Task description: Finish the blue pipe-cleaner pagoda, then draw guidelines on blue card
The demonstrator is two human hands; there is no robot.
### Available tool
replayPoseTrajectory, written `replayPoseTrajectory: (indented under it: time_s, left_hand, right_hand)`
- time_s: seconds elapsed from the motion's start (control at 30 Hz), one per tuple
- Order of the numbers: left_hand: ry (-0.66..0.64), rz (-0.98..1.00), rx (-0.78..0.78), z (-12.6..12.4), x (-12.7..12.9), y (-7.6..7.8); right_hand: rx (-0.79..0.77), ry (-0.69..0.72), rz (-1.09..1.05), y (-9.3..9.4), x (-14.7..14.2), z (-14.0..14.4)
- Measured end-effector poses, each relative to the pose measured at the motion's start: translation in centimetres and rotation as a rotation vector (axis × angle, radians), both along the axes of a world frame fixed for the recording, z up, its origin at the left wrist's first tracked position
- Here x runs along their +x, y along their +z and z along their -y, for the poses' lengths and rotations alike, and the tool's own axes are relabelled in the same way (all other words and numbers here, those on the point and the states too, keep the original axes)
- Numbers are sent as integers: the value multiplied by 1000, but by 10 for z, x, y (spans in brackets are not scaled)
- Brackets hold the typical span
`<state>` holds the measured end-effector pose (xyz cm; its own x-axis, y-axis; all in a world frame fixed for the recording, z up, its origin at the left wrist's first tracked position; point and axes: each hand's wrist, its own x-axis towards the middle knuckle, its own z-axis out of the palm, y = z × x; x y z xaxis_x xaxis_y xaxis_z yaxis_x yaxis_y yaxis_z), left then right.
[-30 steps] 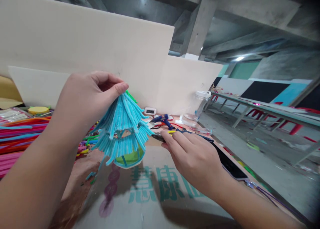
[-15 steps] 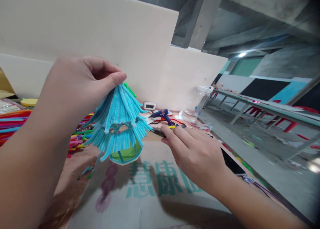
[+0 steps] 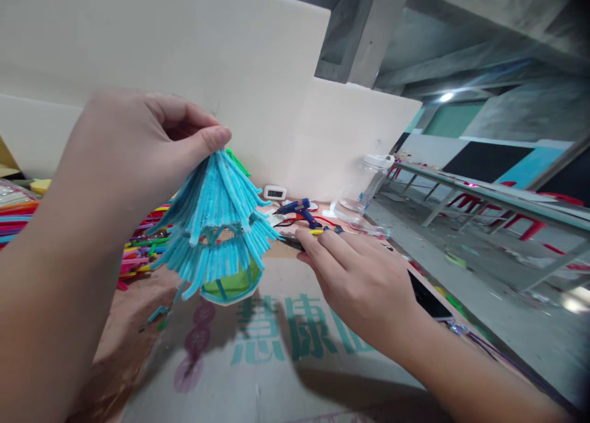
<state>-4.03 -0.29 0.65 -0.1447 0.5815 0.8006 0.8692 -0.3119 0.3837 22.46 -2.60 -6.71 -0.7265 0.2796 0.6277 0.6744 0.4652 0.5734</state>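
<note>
My left hand (image 3: 133, 146) pinches the peak of a small tiered model made of light blue pipe cleaners (image 3: 216, 226) and holds it up above the table. A green base with a blue rim shows under its fringes. My right hand (image 3: 364, 281) lies to the right of the model, low over the table, fingers stretched out side by side on a dark slim tool (image 3: 288, 239) whose tip pokes out past the fingertips. Whether that hand grips the tool is hidden.
A printed cardboard sheet (image 3: 286, 361) covers the table. Coloured pipe cleaners (image 3: 138, 248) are piled at the left. Behind lie a blue glue gun (image 3: 299, 209), a small white timer (image 3: 275, 193), a clear jar (image 3: 364, 186) and a dark phone (image 3: 426, 300). White boards (image 3: 184, 54) wall the back.
My left hand has lifted the blue model slightly up and left in view. My right hand stays on the dark tool. The camera has tilted a little.
</note>
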Motion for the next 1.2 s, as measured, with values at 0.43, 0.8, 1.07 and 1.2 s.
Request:
replayPoseTrajectory:
  time_s: [0.43, 0.8, 1.07, 1.2]
  left_hand:
    - [-2, -3, 22, 0, 1, -1]
    - [25, -4, -13, 4, 2, 0]
    - [22, 30, -62, 6, 6, 3]
    - [-2, 25, -35, 6, 5, 2]
  right_hand:
    - [-23, -21, 32, -3, 2, -2]
    - [-19, -24, 44, -2, 2, -1]
    - [-43, -30, 50, -3, 2, -1]
    - [-78, -15, 33, -5, 1, -2]
